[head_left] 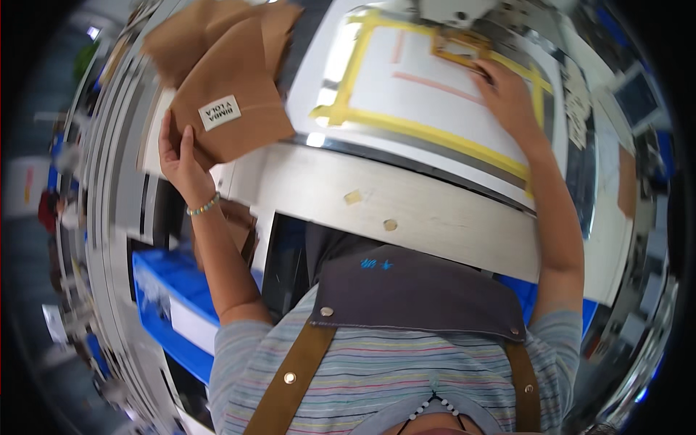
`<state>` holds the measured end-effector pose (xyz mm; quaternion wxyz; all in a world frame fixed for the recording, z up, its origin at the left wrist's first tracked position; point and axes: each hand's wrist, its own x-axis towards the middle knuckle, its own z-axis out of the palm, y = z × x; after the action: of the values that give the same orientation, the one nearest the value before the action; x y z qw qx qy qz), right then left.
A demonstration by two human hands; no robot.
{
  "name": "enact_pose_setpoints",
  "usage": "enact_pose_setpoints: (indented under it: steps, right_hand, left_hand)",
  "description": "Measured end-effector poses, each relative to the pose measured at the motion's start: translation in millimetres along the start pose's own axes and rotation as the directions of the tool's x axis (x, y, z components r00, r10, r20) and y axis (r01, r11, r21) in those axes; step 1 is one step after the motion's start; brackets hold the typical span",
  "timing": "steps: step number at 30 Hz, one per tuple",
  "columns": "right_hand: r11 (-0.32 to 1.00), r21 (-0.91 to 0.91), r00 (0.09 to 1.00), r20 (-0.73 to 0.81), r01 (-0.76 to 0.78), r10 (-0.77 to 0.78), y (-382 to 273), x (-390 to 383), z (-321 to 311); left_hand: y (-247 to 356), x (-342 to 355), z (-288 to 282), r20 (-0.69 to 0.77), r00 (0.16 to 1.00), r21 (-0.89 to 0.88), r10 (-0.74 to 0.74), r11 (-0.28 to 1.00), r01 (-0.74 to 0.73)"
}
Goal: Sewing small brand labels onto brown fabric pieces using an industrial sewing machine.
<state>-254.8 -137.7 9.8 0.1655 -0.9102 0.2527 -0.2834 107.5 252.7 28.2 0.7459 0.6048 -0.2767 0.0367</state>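
Observation:
At the left, my left hand (pixel 181 156) grips the near edge of a brown fabric-like panel (pixel 246 83), the thumb lying on top of it. A small white label (pixel 220 113) with dark print sits on the panel. My right hand (pixel 507 98) reaches over a white sheet (pixel 428 101) bordered with yellow tape (pixel 420 130). Its fingertips are pinched together by the edge of a small amber-coloured frame (pixel 460 47) under a machine head (pixel 460 11); what they hold, if anything, is too small to make out.
More brown panels (pixel 192 40) lie behind the held one. A pale metal ledge (pixel 435 217) with two small tan scraps runs along the front of the machine. Below left stands a blue bin (pixel 174 304) with white and clear contents. A dark apron (pixel 420 290) covers my lap.

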Motion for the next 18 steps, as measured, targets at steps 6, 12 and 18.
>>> enact_pose_setpoints:
  steps: [6, 12, 18]
  right_hand:
    - [0.983, 0.135, 0.992, 0.033, -0.127, 0.124, -5, 0, 2]
    - [0.992, 0.093, 0.983, 0.172, -0.086, 0.069, -19, -6, 2]
    - [0.989, 0.143, 0.988, 0.156, -0.023, 0.0, -18, -9, 3]
  left_hand:
    - [-56, -73, -216, -0.448, 0.894, 0.182, -0.019, 0.977, 0.112]
    - [-125, -218, -337, -0.675, 0.737, 0.476, 0.004, 0.766, 0.431]
    - [-155, -239, -363, -0.699, 0.713, 0.672, 0.052, 0.389, 0.63]
